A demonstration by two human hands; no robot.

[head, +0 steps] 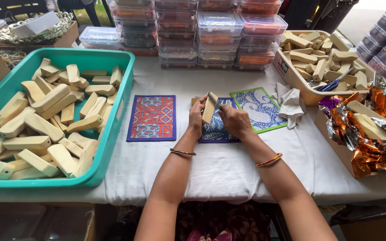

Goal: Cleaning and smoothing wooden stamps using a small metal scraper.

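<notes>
Wooden block (210, 107) pinched upright between left hand (197, 117) and right hand (233, 119), above blue mat (215, 129). Three patterned mats on table (220, 169). Teal bin (112, 134) left, beige crate (291, 76) right. Path clear.

You get soft, even daylight here, bright across the whole frame, with brighter patches of outdoor light showing at the upper left and upper right corners. Shadows are faint: only a weak one under your forearms at the lower middle. The crumpled foil (371, 134) at the right edge throws sharp orange and silver glints, and the clear plastic boxes (220, 33) at the top centre carry a mild sheen. Focus holds well in the centre; straight lines bow outward toward the edges, and below the white tablecloth (220, 169) it falls dark.
</notes>
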